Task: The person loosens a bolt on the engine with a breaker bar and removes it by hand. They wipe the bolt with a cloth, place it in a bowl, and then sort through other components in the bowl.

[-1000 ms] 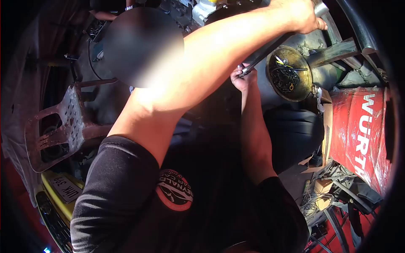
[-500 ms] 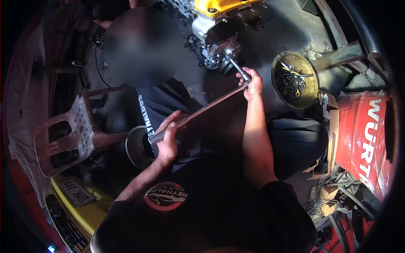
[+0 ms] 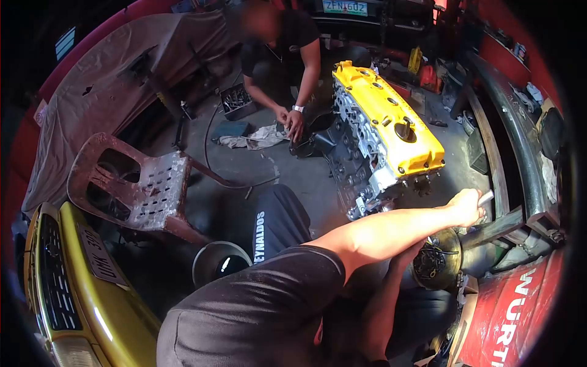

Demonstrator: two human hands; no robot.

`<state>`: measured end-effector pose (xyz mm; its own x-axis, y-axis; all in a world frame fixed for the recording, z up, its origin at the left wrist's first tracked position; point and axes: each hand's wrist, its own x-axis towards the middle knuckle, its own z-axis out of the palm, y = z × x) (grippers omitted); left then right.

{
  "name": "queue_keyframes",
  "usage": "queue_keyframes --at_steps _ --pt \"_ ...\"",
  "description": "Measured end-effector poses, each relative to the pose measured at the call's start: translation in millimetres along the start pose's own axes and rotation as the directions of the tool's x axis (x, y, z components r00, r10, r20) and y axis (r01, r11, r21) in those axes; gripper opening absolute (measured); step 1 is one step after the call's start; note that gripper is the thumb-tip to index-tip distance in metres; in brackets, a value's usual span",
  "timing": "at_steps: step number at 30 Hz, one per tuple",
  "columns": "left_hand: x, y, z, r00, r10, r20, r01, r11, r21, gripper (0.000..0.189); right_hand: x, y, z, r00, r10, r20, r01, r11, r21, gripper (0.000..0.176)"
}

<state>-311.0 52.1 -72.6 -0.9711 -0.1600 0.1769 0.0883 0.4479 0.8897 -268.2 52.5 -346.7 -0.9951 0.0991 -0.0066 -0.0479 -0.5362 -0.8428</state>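
Note:
My left arm reaches across to the right, and my left hand [image 3: 466,208] is closed around the breaker bar [image 3: 486,197]; only a short bright end of it shows past the fist. Below the left forearm, my right hand [image 3: 411,252] is mostly hidden, so its fingers and anything in them cannot be made out. Beyond my arm stands an engine with a yellow valve cover [image 3: 388,116]; my forearm overlaps its lower front in view. A metal basin [image 3: 452,264] with small dark parts in it lies just below my left hand.
A co-worker [image 3: 287,67] crouches behind the engine, hands low near a rag [image 3: 257,138]. A worn plastic chair [image 3: 162,189] and a yellow car [image 3: 104,293] stand at left. A round metal container [image 3: 211,263] sits by my leg. Wooden beams [image 3: 489,159] and a red wrapped box [image 3: 507,318] bound the right.
My view has lifted and turned. My left hand has swung far right across my body with the bar, away from the engine's lower front. My right hand has become mostly covered by the left forearm.

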Motion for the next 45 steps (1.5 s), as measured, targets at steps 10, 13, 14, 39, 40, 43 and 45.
queue_keyframes --at_steps 10,13,14,39,40,43,45 --pt "-297 -101 -97 0.91 0.331 -0.25 -0.293 0.939 0.178 0.036 -80 -60 1 0.592 -0.294 0.75 0.779 0.445 -0.441 0.042" --pt "-320 -128 -89 0.952 0.09 -0.292 -0.046 0.987 0.153 0.053 -78 -55 7 0.695 -0.225 0.682 0.676 0.527 -0.515 0.045" --pt "-324 -138 -81 0.946 -0.09 -0.311 0.124 0.988 0.091 0.056 -70 -46 6 0.779 -0.251 0.574 0.588 0.61 -0.531 0.047" --pt "-336 -199 -71 0.962 -0.198 -0.188 0.256 0.893 0.371 0.027 10 -89 32 0.929 0.319 0.186 -0.24 0.905 -0.352 0.047" --pt "-335 -197 -72 0.959 -0.229 -0.165 0.277 0.879 0.387 0.027 26 -96 36 0.878 0.451 0.164 -0.365 0.849 -0.383 0.046" --pt "-332 -203 -66 0.968 -0.195 -0.161 0.245 0.878 0.412 0.027 72 -81 22 0.756 0.649 -0.078 -0.63 0.691 -0.353 0.044" --pt "-333 -204 -64 0.967 -0.209 -0.145 0.252 0.866 0.431 0.027 78 -73 17 0.735 0.667 -0.124 -0.67 0.685 -0.286 0.043"
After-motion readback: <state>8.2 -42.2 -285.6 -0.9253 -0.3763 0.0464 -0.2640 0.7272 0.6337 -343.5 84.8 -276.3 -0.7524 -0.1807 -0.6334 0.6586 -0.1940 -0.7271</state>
